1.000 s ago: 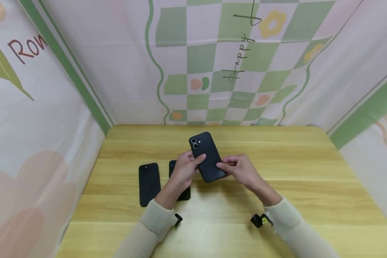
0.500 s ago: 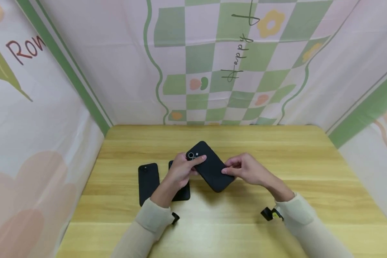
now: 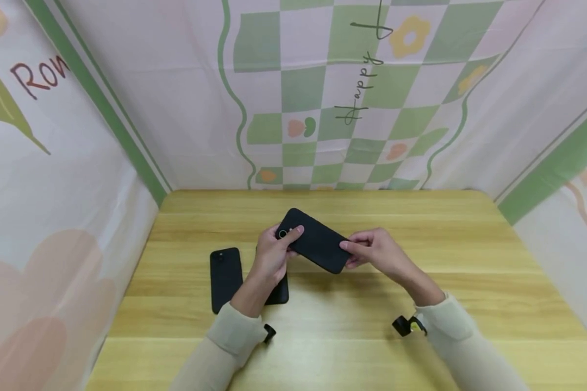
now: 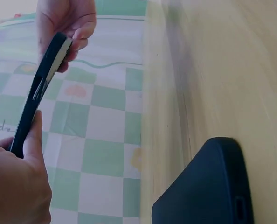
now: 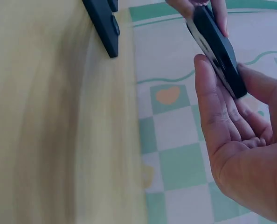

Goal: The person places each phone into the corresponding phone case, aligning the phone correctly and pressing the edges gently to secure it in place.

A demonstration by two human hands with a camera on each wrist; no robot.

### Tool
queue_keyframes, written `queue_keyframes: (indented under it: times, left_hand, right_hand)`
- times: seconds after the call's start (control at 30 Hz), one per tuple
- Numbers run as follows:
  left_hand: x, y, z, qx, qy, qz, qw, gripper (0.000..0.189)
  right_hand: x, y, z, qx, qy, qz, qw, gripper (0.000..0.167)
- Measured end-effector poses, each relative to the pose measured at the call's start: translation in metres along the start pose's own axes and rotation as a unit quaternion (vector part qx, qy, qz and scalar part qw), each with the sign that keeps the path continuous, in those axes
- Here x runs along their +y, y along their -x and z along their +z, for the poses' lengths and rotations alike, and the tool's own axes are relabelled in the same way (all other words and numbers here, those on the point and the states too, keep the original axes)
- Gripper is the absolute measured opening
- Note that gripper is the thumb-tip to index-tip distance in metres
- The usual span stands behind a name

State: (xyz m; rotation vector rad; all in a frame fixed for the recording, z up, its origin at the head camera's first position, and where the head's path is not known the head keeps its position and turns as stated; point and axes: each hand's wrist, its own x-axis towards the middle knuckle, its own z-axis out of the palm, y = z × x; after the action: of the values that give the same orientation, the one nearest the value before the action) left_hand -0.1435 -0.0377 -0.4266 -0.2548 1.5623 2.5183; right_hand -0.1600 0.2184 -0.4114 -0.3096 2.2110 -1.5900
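Observation:
A smartphone in a black case (image 3: 318,244) is held above the table between both hands, its camera side facing up and its long side slanting down to the right. My left hand (image 3: 271,255) grips the camera end, with the thumb lying across the back beside the lenses and partly hiding them. At the opposite end, my right hand (image 3: 382,252) pinches a corner between thumb and fingers. In the left wrist view, a pale strip (image 4: 60,57) shows along the case's edge near the right hand. The phone's screen side is hidden in the head view.
On the wooden table (image 3: 450,271) at left lies a black phone-shaped piece (image 3: 226,278) with a camera area at its top. Another black phone-shaped piece (image 3: 280,292) lies beside it, partly covered by my left hand and forearm. Patterned cloth (image 3: 323,125) stands behind the table.
The phone has turned from nearly upright to a flatter slant, its lower end swinging to the right. My left thumb now covers part of the lenses, and my right hand has shifted right.

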Motion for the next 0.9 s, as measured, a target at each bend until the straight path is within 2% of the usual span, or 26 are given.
queue_keyframes:
  times: [0.17,0.27,0.43,0.63,0.9]
  left_hand:
    - [-0.002,-0.001,0.001,0.017,0.047,0.007,0.9987,0.037]
    - [-0.004,-0.001,0.003,0.018,0.069,0.012,0.9974,0.039]
    - [-0.005,-0.001,0.002,0.019,0.073,0.013,0.9971,0.040]
    - [-0.006,0.000,0.004,0.016,0.081,0.010,0.9965,0.044]
    - [-0.006,0.000,0.007,0.019,0.091,0.023,0.9954,0.042]
  right_hand:
    - [0.008,-0.003,0.008,0.030,-0.106,0.009,0.9938,0.036]
    - [0.011,-0.003,0.010,0.040,-0.154,0.006,0.9873,0.031]
    - [0.014,-0.002,0.011,0.038,-0.185,-0.002,0.9819,0.018]
    - [0.015,-0.002,0.010,0.038,-0.201,-0.011,0.9789,0.019]
    - [0.013,-0.003,0.018,0.080,-0.239,0.010,0.9678,0.020]
